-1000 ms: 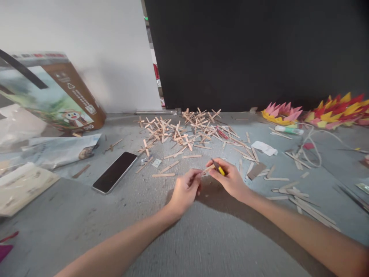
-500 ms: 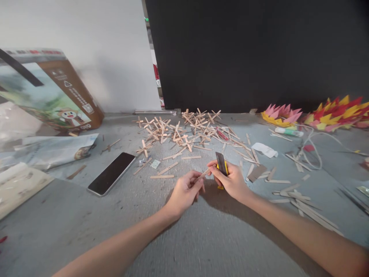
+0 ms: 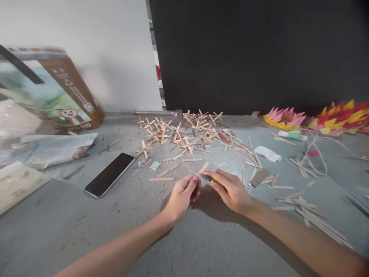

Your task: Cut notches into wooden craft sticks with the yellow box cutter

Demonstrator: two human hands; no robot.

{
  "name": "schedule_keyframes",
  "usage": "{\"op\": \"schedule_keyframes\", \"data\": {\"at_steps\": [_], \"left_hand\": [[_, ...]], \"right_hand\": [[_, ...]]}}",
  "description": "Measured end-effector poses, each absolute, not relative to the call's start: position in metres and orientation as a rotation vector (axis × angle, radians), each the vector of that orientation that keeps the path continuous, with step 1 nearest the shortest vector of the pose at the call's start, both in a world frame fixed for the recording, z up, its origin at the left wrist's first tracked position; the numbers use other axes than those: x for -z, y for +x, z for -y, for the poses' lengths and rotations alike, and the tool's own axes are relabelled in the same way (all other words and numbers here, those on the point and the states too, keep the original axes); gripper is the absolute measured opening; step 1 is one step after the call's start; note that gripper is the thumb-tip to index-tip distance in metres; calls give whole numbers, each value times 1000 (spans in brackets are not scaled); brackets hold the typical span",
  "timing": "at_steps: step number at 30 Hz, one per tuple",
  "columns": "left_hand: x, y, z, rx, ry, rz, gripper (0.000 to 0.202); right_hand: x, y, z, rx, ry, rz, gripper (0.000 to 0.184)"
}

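Note:
Between the thumb and fingers of my left hand [image 3: 183, 195] is a wooden craft stick [image 3: 204, 167], its far end pointing up and right. My right hand [image 3: 232, 191] is closed around a yellow and black utility knife [image 3: 208, 177], most of it hidden by the fingers. The knife's dark tip lies right beside the stick, close to my left fingertips; whether it touches the wood I cannot tell. Just beyond both hands, several loose craft sticks [image 3: 167, 170] lie flat, with a heap of sticks joined into crosses [image 3: 175, 132] farther back.
A phone [image 3: 110, 175] lies at left, near a printed paper bag [image 3: 69, 92] and plastic wrappers [image 3: 54, 148]. To the right are more sticks [image 3: 319, 223], a brown card piece [image 3: 260, 178], a white cable [image 3: 325, 161], a glue stick [image 3: 292, 135] and folded-paper rings [image 3: 285, 117]. A black panel [image 3: 259, 57] stands behind.
My right hand has let go of the stick's end and turned the knife from upright to pointing left at the stick. The stick now shows farther out of my left hand.

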State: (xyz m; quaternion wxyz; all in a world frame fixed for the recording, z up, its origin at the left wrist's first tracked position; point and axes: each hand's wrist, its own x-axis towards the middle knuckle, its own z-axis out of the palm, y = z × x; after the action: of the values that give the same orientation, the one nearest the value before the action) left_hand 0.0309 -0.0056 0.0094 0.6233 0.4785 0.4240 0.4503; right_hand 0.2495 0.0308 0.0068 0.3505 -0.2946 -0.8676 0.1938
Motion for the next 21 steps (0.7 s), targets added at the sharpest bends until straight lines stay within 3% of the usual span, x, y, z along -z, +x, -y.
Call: {"op": "schedule_keyframes", "data": {"at_steps": [10,21], "left_hand": [[-5,35,5,-1076,1012,-763,44],[-9,36,5,-1052,1045,-772,47]], "right_hand": [[-12,243,-31,-450,-739,2232,48],[-9,246,-33,-461,-767,2239,36]]}}
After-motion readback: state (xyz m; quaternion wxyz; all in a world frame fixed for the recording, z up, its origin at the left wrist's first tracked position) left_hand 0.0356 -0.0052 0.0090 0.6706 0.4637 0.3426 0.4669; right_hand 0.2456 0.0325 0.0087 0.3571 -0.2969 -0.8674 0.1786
